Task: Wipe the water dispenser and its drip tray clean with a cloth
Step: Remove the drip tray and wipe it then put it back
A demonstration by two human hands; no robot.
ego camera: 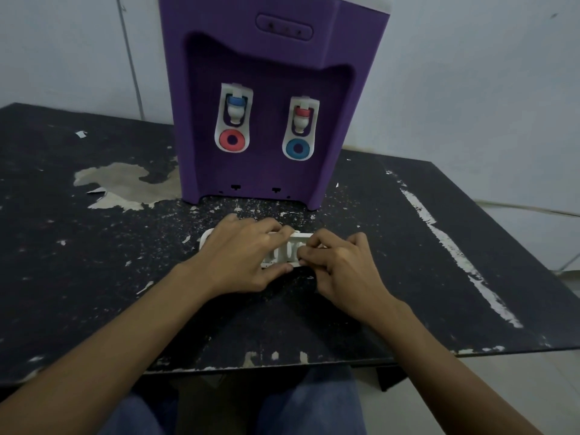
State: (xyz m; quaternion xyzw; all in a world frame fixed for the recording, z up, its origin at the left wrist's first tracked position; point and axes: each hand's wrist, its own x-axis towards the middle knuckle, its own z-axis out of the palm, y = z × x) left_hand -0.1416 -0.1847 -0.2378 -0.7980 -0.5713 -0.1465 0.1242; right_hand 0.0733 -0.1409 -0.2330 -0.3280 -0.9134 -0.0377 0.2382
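Scuffed black counter: left hand and right hand, fingers curled, grip the drip tray by its rims; light, stiff plastic, I'd guess.

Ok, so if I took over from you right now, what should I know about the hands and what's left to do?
The left hand grips the white drip tray over its left part.
The right hand pinches the tray's right end.
The tray is off the purple water dispenser, low over the black table just in front of it.
Done: tray taken out.
Left: no cloth in view, so fetch one and wipe tray and dispenser. I can't tell if any wiping is done.
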